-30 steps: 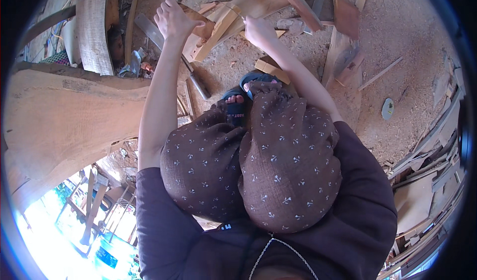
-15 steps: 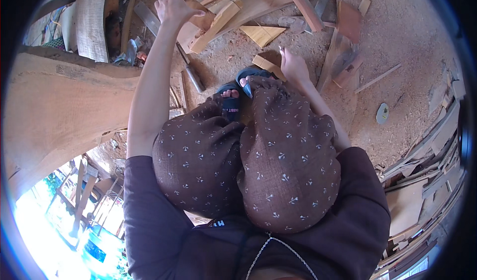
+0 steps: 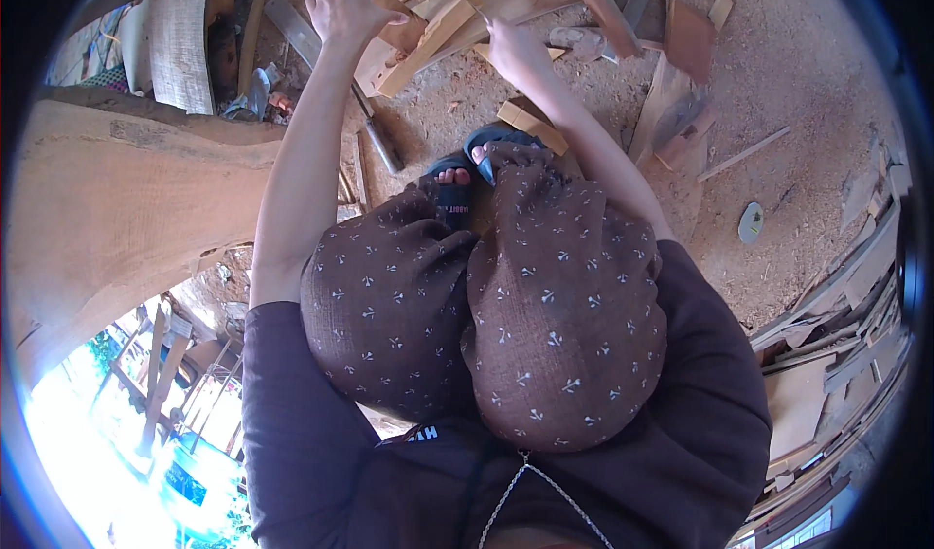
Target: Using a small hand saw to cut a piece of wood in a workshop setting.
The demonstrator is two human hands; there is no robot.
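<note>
My left hand [image 3: 345, 9] is at the top of the view, its thumb stretched across a brown wooden block [image 3: 401, 35] and its fingers curled at the far side. Against that block lies a lighter wooden batten [image 3: 428, 48], set at a slant. My right hand [image 3: 516, 51] is beside the batten's right end, fingers pinched on something thin that points at the batten; its kind is too small to make out. Below my right wrist, a short wooden block [image 3: 530, 123] lies by my sandal [image 3: 501, 140]. A flat pale wooden piece [image 3: 557, 54] is partly hidden by that hand.
A tool with a thick cylindrical end [image 3: 382, 148] lies left of my feet. At left stands a large wooden slab [image 3: 136, 228]. Offcuts, including a reddish block [image 3: 688, 41], and a round disc [image 3: 750, 223] lie on the dusty ground. Boards are stacked [image 3: 803, 403] at right.
My right hand has moved up and left, from near the short block by my foot to the batten's end. My left hand stays on the brown block.
</note>
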